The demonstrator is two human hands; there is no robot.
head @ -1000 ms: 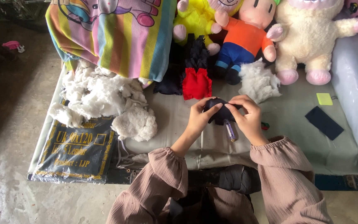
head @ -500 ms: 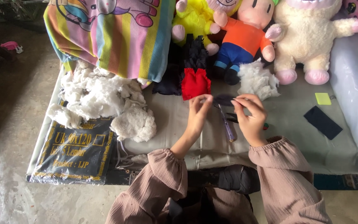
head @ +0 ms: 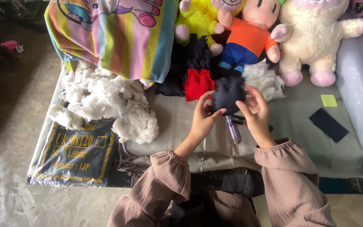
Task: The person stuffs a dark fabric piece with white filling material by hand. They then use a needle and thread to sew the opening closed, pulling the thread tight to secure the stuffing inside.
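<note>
Both forearms, in loose mauve sleeves gathered at the wrists, rise from the bottom of the frame toward its centre. The left hand (head: 202, 120) is raised with fingers curled and thumb up, gripping from the left. The right hand (head: 255, 111) faces it, fingers spread and bent, pressing from the right.

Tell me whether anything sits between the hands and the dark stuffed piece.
Nothing visible does. The left hand and right hand both already grip the dark navy stuffed piece directly, one on each side, above the grey cloth.
</note>
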